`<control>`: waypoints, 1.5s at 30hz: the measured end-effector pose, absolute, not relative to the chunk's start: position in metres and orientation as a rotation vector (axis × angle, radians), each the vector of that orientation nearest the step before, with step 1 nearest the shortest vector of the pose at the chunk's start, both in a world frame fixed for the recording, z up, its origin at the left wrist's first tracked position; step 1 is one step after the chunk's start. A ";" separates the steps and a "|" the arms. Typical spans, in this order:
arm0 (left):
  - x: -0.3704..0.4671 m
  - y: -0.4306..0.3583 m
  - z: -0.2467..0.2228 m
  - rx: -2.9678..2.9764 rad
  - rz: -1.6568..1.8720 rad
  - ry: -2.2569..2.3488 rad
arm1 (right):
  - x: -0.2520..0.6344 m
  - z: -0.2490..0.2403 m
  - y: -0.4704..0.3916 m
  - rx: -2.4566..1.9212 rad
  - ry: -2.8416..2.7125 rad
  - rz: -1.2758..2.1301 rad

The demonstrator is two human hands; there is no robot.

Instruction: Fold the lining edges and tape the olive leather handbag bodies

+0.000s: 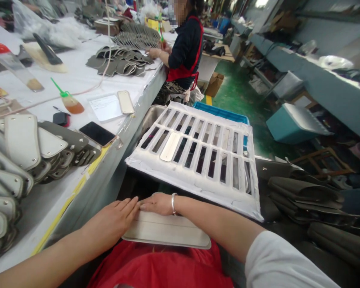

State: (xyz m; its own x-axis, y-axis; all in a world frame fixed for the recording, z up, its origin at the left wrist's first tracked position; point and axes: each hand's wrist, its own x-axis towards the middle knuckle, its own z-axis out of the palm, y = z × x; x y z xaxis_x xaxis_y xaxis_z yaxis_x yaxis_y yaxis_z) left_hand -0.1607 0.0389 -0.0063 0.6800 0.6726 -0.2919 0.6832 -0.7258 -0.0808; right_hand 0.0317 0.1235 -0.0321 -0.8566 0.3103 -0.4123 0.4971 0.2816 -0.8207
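Observation:
An off-white, flat panel [168, 231] with rounded corners and a line along its length lies across my lap, over red cloth. My left hand [120, 216] lies at the panel's left end, fingers stretched out and close together. From the far side, my right hand [158, 204], with a silver bangle at the wrist, closes on the panel's upper edge; its fingertips meet those of my left hand. Part of the panel is hidden beneath both hands. Ahead of them stands a white slatted rack [195, 186], with a single off-white strap-shaped piece [170, 147] resting on it.
Stacked grey-white pieces [22, 140] with small holes, a phone [97, 133] and a glue bottle [72, 103] lie on the left table. A co-worker [184, 52] handles grey pieces [120, 62] farther along. Dark folded material [306, 196] sits at right, beyond it a teal bin [294, 124].

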 end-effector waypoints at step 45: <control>-0.009 -0.010 -0.009 2.551 0.140 1.227 | 0.156 -0.027 -0.063 2.232 2.670 0.115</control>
State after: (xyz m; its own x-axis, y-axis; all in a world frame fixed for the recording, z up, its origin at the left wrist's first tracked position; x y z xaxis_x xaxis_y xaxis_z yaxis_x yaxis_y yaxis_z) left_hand -0.0093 -0.0101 -0.0088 0.6291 0.7761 -0.0440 0.7462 -0.5871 0.3137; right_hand 0.1558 -0.0630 -0.0273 -0.1441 0.9439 0.2972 0.9660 0.1993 -0.1645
